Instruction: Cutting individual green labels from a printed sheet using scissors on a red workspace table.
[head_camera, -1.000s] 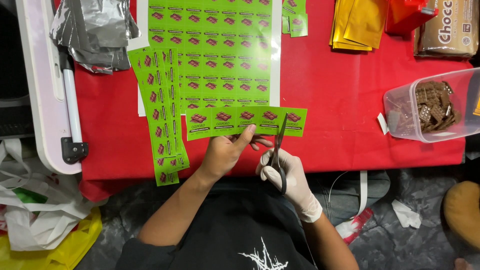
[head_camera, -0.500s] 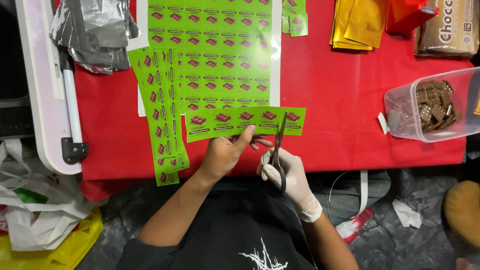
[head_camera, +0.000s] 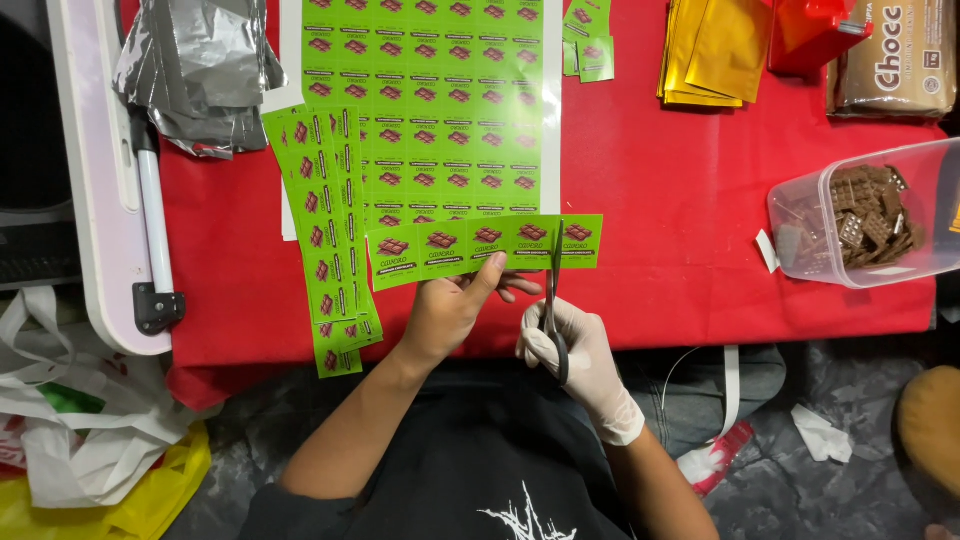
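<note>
Right hand: gloved in white, closed through the handles of the scissors, nearest the body and just right of the strip's held end.
Left hand: bare, pinched shut on the lower edge of the strip, thumb on top, fingers beneath.
Strip: a green row of five labels, held just above the surface; its long axis runs left to right, tilted slightly down at the left.
Key relation: the blades point away from the body and cross the strip between its fourth and fifth labels, square to its long axis; the right hand is the nearer to that line.
Beyond the strip: a label sheet is laid flat; cut strips are stacked to the strip's left.
Right of the strip: a tub of brown pieces.
Hard to make out: the blade gap is not discernible; the sheet's far edge is cut off.
</note>
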